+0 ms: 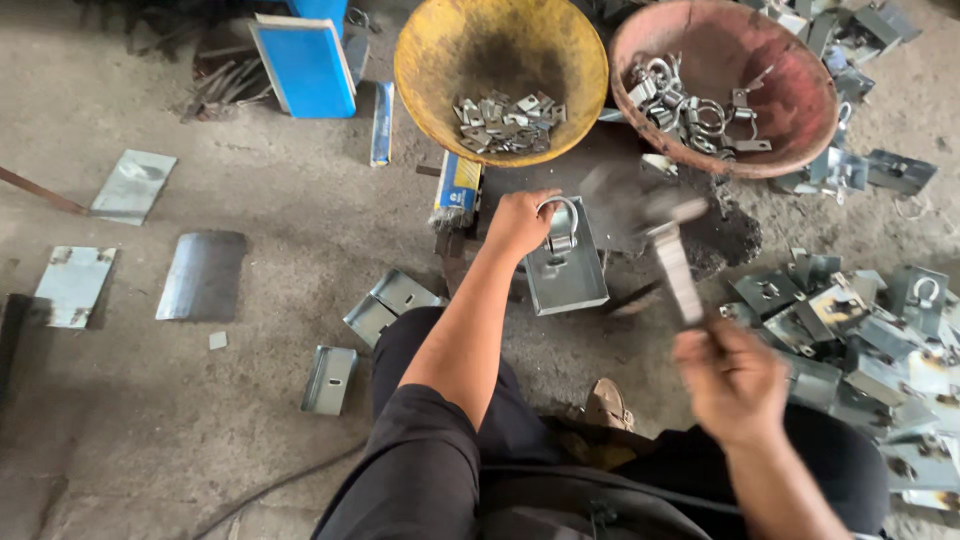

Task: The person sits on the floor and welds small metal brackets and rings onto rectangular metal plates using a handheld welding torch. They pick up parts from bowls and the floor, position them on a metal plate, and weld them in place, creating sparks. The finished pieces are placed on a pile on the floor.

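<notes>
Left hand (518, 222) pinches a steel ring (558, 222) on a galvanised plate (566, 272) — right hand (730, 380) apparently grips a blurred hammer (672, 255).

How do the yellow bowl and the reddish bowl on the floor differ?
The yellow bowl holds a small heap of flat grey metal clips near its middle; the reddish bowl holds ring-shaped metal loops and brackets, spread toward its left side. The yellow bowl sits above the person's left hand; the reddish bowl sits to its right, by the pile of metal plates. Both are round, worn, shallow pans resting on the dirty floor.
</notes>
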